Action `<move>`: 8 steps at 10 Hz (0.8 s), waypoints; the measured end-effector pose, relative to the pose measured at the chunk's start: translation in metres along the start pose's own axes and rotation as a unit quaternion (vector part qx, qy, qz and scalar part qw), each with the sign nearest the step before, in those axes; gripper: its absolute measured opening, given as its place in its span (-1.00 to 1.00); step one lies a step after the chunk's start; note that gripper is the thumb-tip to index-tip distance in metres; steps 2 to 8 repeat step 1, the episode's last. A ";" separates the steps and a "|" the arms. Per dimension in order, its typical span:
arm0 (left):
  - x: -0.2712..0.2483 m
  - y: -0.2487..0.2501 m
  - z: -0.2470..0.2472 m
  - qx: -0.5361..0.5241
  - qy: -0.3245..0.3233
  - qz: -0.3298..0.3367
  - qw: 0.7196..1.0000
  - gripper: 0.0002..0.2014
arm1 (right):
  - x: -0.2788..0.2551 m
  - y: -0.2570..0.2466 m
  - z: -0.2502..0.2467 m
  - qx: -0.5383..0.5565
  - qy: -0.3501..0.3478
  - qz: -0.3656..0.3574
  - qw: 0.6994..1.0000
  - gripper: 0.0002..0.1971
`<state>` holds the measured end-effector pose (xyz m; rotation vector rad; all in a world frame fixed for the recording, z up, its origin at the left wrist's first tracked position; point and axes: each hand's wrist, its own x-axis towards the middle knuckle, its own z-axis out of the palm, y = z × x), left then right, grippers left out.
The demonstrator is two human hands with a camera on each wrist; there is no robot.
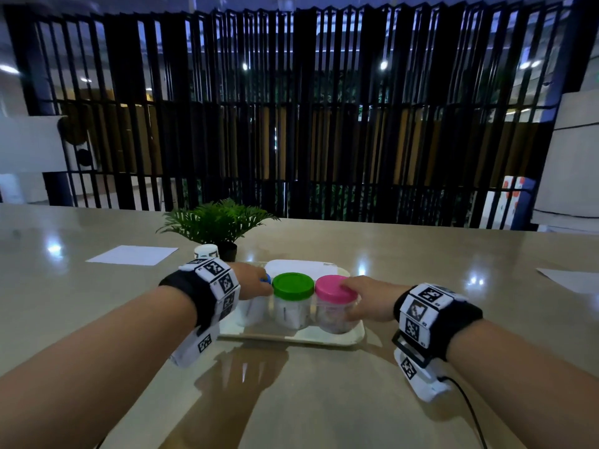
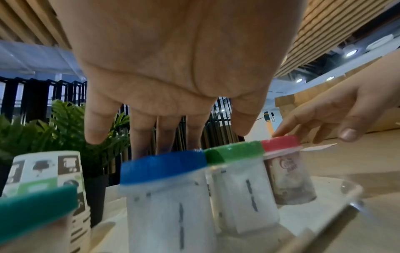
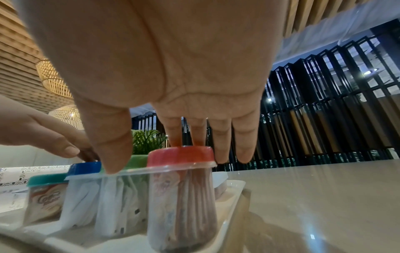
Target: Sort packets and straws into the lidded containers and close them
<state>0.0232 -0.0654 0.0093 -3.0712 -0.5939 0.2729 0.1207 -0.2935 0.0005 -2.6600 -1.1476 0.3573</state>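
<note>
Glossy tan table [image 1: 421, 286], bare at 6 o'clock. White tray [image 1: 353, 338] at centre held clear, lidded jars in a row. Left hand [image 1: 251, 281], fingers straight, rested on blue lid [image 2: 162, 164]. Right hand [image 1: 366, 298], fingers straight, pressed pink lid [image 1: 330, 288]. Green lid [image 1: 292, 285] between. Potted fern [image 1: 217, 222] at 11 o'clock. Black slatted screen [image 1: 291, 108] at 12 o'clock.

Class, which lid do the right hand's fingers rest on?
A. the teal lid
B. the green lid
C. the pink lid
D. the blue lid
C: the right hand has its fingers laid straight on the pink lid.
</note>
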 end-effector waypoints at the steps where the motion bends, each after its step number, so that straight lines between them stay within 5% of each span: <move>1: 0.006 0.009 -0.016 0.032 0.025 -0.015 0.999 -0.57 | -0.010 0.000 -0.020 -0.026 -0.010 0.023 0.999 -0.39; 8: 0.006 0.009 -0.016 0.032 0.025 -0.015 0.999 -0.57 | -0.010 0.000 -0.020 -0.026 -0.010 0.023 0.999 -0.39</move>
